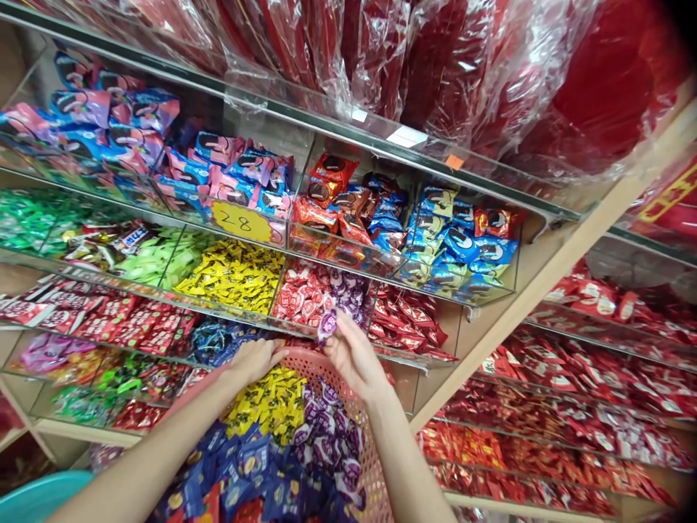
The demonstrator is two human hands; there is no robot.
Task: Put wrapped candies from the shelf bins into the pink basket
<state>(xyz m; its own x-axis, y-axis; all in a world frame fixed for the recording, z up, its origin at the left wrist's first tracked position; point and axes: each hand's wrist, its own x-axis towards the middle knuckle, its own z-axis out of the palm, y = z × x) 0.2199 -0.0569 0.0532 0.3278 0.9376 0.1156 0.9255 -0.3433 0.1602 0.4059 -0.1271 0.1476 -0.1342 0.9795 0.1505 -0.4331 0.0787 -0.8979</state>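
Observation:
A purple-and-white wrapped candy (327,327) is pinched between the thumb and fingers of my right hand (353,357), above the far rim of a pink plastic basket (375,443). My left hand (255,361) grips that same rim on its left side, its fingertips partly hidden. Inside the basket lie yellow packets (266,407), purple wrapped candies (329,428) and dark blue packets (245,465), with some red ones at the bottom of view. Just beyond my right hand, a shelf bin holds red-and-white candies (303,294) mixed with purple candies (348,294).
Glass-fronted shelves of sorted sweets fill the view. A yellow tag (241,221) reading 28 hangs on the upper shelf. Red items in clear plastic (381,58) sit above. A wooden post (523,290) divides the shelves; a teal basin (41,497) is at lower left.

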